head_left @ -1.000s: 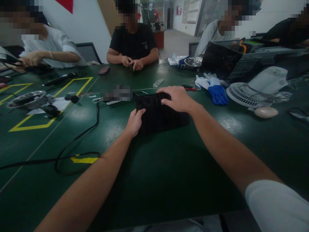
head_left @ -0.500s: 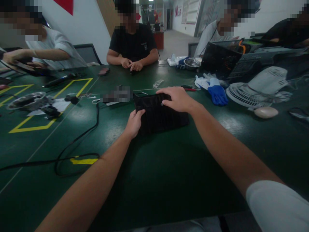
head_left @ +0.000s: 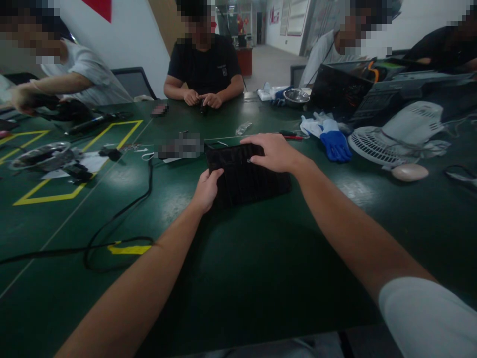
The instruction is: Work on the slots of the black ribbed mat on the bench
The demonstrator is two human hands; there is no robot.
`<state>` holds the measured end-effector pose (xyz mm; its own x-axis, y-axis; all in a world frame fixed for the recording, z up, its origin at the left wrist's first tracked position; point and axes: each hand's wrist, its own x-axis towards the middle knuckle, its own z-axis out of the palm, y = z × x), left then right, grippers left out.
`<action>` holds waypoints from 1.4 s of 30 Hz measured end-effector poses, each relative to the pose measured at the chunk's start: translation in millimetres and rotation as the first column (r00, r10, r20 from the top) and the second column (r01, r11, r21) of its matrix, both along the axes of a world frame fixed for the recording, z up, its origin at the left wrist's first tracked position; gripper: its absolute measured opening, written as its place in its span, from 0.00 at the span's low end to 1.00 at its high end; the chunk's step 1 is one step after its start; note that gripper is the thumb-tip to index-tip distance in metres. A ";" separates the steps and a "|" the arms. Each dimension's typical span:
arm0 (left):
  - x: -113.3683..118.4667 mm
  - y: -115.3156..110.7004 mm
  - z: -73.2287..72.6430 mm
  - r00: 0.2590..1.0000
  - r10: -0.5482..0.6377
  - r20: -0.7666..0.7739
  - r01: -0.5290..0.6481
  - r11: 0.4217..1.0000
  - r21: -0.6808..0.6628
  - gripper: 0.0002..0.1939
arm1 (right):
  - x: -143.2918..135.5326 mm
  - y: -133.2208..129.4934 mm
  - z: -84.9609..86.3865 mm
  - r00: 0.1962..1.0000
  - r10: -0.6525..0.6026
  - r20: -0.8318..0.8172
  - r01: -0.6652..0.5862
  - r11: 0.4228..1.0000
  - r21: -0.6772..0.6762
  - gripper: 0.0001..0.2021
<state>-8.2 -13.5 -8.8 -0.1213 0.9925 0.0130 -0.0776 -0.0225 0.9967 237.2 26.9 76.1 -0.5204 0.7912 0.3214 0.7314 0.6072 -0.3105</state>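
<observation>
A flat black fabric case [head_left: 253, 181] with strips or folds across it lies on the green table in front of me. My left hand [head_left: 209, 189] grips its left edge, thumb on top and the other fingers hidden beneath. At the far edge, my right hand [head_left: 274, 151] holds the case between thumb and fingers, close to a small shiny spot that looks like a snap. Just left of the case is a partly blurred-out object [head_left: 181, 149] with a white loop.
Left on the green table [head_left: 261, 278] are a black cable [head_left: 128, 209], yellow tape and a round metal part [head_left: 44, 156]. Blue gloves [head_left: 335, 141], a white fan grille [head_left: 376, 144], a metal bowl [head_left: 297, 97] and a black box stand right. Several people sit around.
Both my hands and the case stay nearly still. At the far left, a person's hands and the dark object they hold have shifted.
</observation>
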 end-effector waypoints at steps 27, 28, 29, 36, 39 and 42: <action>-0.2 0.2 0.5 1.000 -0.003 0.008 0.003 1.000 0.004 0.18 | -4.5 -3.3 -0.1 1.000 -0.003 0.026 0.002 0.999 0.033 0.30; -0.4 0.4 0.3 1.000 -0.006 0.007 0.006 1.000 0.001 0.18 | -4.8 -3.3 -0.3 1.000 -0.001 0.026 0.000 0.999 0.036 0.30; -0.6 0.7 0.0 1.000 -0.004 0.006 0.004 1.000 0.000 0.18 | -5.1 -3.3 -0.6 1.000 -0.001 0.025 0.000 0.999 0.037 0.30; -1.2 3.0 -2.1 1.000 -0.004 0.010 0.004 1.000 0.004 0.19 | -9.2 -4.2 -3.4 0.999 -0.043 0.008 0.043 0.998 0.037 0.30; -0.8 2.5 -1.7 1.000 -0.001 0.012 0.001 1.000 -0.013 0.19 | -10.2 -4.5 -4.6 0.999 -0.048 -0.003 0.048 0.998 0.041 0.28; -0.8 1.9 -1.6 1.000 -0.007 0.004 0.007 1.000 0.006 0.19 | -10.8 -5.2 -4.8 0.998 -0.063 0.001 0.062 0.997 0.047 0.28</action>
<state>-8.9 -11.6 -10.4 -0.1140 0.9933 0.0189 -0.0814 -0.0283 0.9963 226.4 21.7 71.2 -0.4711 0.8062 0.3579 0.7690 0.5742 -0.2810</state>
